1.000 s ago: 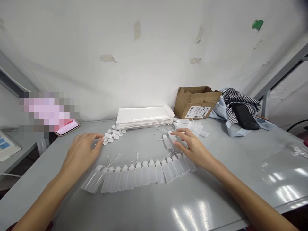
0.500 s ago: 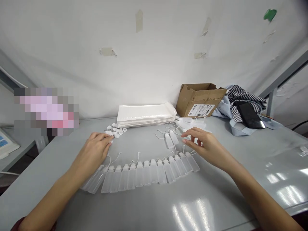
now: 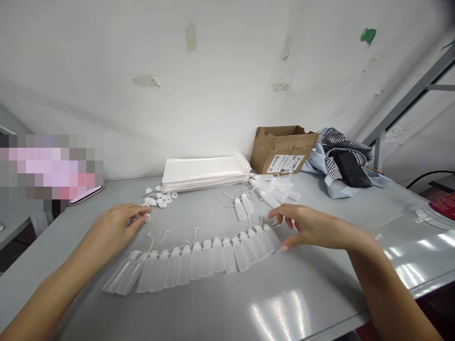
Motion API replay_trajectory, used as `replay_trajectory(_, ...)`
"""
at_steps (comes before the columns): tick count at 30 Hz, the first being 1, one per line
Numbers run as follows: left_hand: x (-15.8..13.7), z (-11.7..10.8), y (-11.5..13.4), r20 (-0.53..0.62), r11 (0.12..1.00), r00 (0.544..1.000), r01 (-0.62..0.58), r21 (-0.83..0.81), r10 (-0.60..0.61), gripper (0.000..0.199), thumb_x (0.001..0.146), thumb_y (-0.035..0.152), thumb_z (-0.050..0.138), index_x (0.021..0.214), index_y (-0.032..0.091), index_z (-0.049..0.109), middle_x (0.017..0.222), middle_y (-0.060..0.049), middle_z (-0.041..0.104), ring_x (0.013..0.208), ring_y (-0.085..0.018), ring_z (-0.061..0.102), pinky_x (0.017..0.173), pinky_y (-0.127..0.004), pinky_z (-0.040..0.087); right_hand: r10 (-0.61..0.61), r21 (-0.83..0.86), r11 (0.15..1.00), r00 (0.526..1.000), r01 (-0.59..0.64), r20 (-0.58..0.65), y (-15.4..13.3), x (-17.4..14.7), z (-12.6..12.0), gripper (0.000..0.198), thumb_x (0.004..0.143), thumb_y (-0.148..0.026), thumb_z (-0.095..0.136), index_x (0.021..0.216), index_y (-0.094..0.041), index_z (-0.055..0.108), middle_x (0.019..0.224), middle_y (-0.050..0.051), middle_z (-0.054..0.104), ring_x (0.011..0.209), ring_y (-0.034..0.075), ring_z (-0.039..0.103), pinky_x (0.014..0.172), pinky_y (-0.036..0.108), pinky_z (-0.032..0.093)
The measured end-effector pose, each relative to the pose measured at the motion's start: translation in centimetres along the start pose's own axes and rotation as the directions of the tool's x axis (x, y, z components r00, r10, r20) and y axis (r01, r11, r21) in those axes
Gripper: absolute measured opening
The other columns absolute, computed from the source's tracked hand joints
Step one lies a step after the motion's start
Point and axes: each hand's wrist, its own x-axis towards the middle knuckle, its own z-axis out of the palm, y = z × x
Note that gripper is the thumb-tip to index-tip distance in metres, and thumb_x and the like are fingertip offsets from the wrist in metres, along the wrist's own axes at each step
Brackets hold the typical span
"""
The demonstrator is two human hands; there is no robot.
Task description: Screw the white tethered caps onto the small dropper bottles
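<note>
My left hand [image 3: 117, 227] is pinched on a small white plastic cap [image 3: 148, 218], just in front of a pile of similar white pieces [image 3: 161, 199]. Below it, a curved row of translucent plastic sleeves [image 3: 195, 263] with white necks and thin cords lies on the grey table. At the row's right end, my right hand [image 3: 305, 227] has its fingers apart. Its thumb tip is by the lower corner of the last sleeve [image 3: 272, 239]; whether they touch I cannot tell. Two smaller translucent pieces with cords [image 3: 243, 207] lie behind the row.
A stack of white padded envelopes [image 3: 206, 173] lies against the wall. Beside it are more translucent sleeves [image 3: 277, 189] and an open cardboard box [image 3: 284, 149]. Farther right, a black phone [image 3: 350, 168] rests on striped and blue cloth [image 3: 332, 151]. A blurred-out patch covers the far left.
My view has shifted to the right. My left hand has drawn back from the pile with a cap in its fingertips. My right hand has lowered toward the row's right end, thumb spread.
</note>
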Motion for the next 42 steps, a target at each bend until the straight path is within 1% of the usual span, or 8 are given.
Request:
replay_trajectory(8, 0.1, 0.0, 0.1, 0.016, 0.999, 0.999, 0.03, -0.011, -0.03, 0.029, 0.09, 0.036, 0.043, 0.092, 0.02, 0.067, 0.097, -0.003, 0.074, 0.082, -0.022, 0.065, 0.076, -0.032, 0.047, 0.023, -0.032, 0.999, 0.998, -0.021, 0.065, -1.4, 0.3, 1.1, 0.068, 0.064, -0.032, 0.078, 0.126, -0.024, 0.052, 0.113, 0.007, 0.051, 0.096, 0.027, 0.058, 0.082, 0.039, 0.049)
replay_trajectory(13, 0.3, 0.5, -0.4, -0.001, 0.993, 0.995, 0.101, -0.065, -0.101, 0.035, 0.089, 0.042, 0.043, 0.09, 0.021, 0.07, 0.096, -0.005, 0.074, 0.075, -0.021, 0.062, 0.072, -0.032, 0.045, -0.004, -0.068, 0.998, 0.994, 0.011, 0.107, -1.4, 0.6, 1.3, 0.061, 0.067, -0.025, 0.074, 0.124, -0.022, 0.054, 0.116, 0.008, 0.049, 0.097, 0.026, 0.057, 0.087, 0.041, 0.047)
replay_trajectory(18, 0.3, 0.4, -1.0, 0.037, 0.967, 0.98, 0.198, -0.158, -0.194, 0.04, 0.082, 0.052, 0.048, 0.099, 0.025, 0.072, 0.089, -0.001, 0.075, 0.066, -0.021, 0.057, 0.065, -0.029, 0.044, -0.038, -0.068, 0.997, 0.996, 0.043, 0.075, -1.4, 0.6, 1.1, 0.048, 0.07, -0.032, 0.072, 0.114, -0.021, 0.058, 0.109, 0.007, 0.053, 0.094, 0.025, 0.058, 0.083, 0.039, 0.048)
replay_trajectory(22, 0.3, -0.5, -1.5, 0.145, 0.957, 0.97, 0.221, -0.187, -0.195, 0.043, 0.076, 0.057, 0.05, 0.099, 0.027, 0.072, 0.096, -0.001, 0.074, 0.073, -0.022, 0.058, 0.069, -0.03, 0.046, -0.044, -0.073, 0.996, 0.998, 0.047, 0.046, -1.5, 0.1, 0.3, 0.044, 0.073, -0.04, 0.07, 0.111, -0.021, 0.057, 0.105, 0.005, 0.054, 0.091, 0.023, 0.056, 0.079, 0.036, 0.048)
replay_trajectory(26, 0.3, -0.8, -1.9, 0.244, 0.958, 0.956, 0.214, -0.19, -0.165, 0.049, 0.074, 0.06, 0.051, 0.104, 0.027, 0.071, 0.106, -0.002, 0.071, 0.083, -0.024, 0.058, 0.077, -0.031, 0.046, -0.113, -0.062, 0.992, 0.988, 0.107, -0.106, -1.8, -0.1, -0.1, 0.049, 0.077, -0.043, 0.068, 0.118, -0.02, 0.055, 0.099, 0.005, 0.057, 0.083, 0.02, 0.054, 0.073, 0.034, 0.048)
replay_trajectory(32, 0.3, 0.0, -2.2, 0.243, 0.965, 0.967, 0.136, -0.225, -0.08, 0.042, 0.078, 0.051, 0.054, 0.105, 0.023, 0.069, 0.111, -0.005, 0.07, 0.099, -0.028, 0.056, 0.085, -0.035, 0.042, -0.251, 0.032, 0.959, 0.895, 0.282, -0.369, -2.5, 0.3, 0.9, 0.056, 0.076, -0.044, 0.071, 0.126, -0.023, 0.053, 0.098, 0.004, 0.061, 0.073, 0.016, 0.05, 0.064, 0.029, 0.047)
replay_trajectory(36, 0.3, 0.4, -1.9, 0.189, 0.975, 0.981, 0.078, -0.209, -0.038, 0.038, 0.081, 0.046, 0.053, 0.106, 0.021, 0.068, 0.105, -0.005, 0.072, 0.101, -0.028, 0.056, 0.084, -0.035, 0.042, -0.293, 0.071, 0.934, 0.863, 0.35, -0.411, -3.1, 0.4, 1.7, 0.058, 0.077, -0.041, 0.071, 0.129, -0.024, 0.053, 0.106, 0.006, 0.062, 0.07, 0.014, 0.049, 0.062, 0.029, 0.047)
replay_trajectory(42, 0.0, -0.2, -0.6, 0.16, 0.979, 0.986, -0.011, -0.203, 0.044, 0.034, 0.087, 0.04, 0.048, 0.105, 0.019, 0.068, 0.093, -0.004, 0.072, 0.098, -0.028, 0.053, 0.084, -0.035, 0.042, -0.264, 0.28, 0.872, 0.868, 0.401, -0.42, -3.4, 0.0, 2.0, 0.059, 0.077, -0.034, 0.073, 0.132, -0.035, 0.052, 0.124, 0.004, 0.058, 0.074, 0.014, 0.051, 0.069, 0.031, 0.049)
